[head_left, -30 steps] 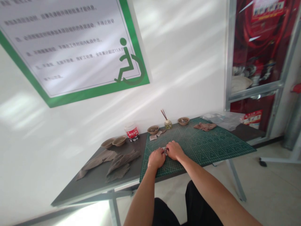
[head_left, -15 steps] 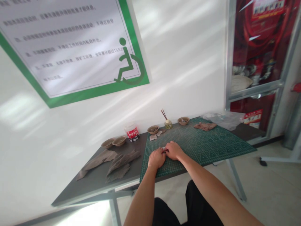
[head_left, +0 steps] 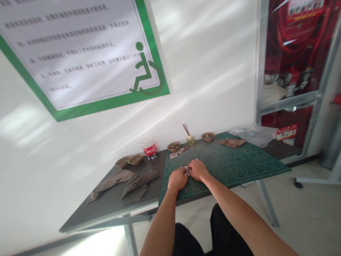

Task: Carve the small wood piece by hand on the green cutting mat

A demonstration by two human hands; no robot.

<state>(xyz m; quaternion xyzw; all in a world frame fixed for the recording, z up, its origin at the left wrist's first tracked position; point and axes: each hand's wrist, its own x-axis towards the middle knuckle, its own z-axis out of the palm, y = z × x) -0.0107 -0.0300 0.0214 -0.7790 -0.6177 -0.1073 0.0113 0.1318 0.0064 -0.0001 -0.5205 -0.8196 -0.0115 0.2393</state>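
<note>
My left hand (head_left: 177,179) and my right hand (head_left: 198,170) rest together on the green cutting mat (head_left: 234,161), fingertips pinched on a small pale piece (head_left: 187,170) between them. What the piece is cannot be made out; most of it is hidden by my fingers. Small tan squares (head_left: 176,153) lie on the mat just beyond my hands.
Grey table (head_left: 112,202) against a white wall. Brown bark-like pieces (head_left: 133,182) lie to the left. Along the back stand shallow bowls (head_left: 129,160), a red-labelled white tub (head_left: 149,148), another bowl (head_left: 173,146), a reed diffuser (head_left: 190,139); crumpled brown material (head_left: 232,142) and a plastic bag (head_left: 253,135) lie far right.
My hands stay pinched on the small piece with only slight finger shifts; the view rocks a little.
</note>
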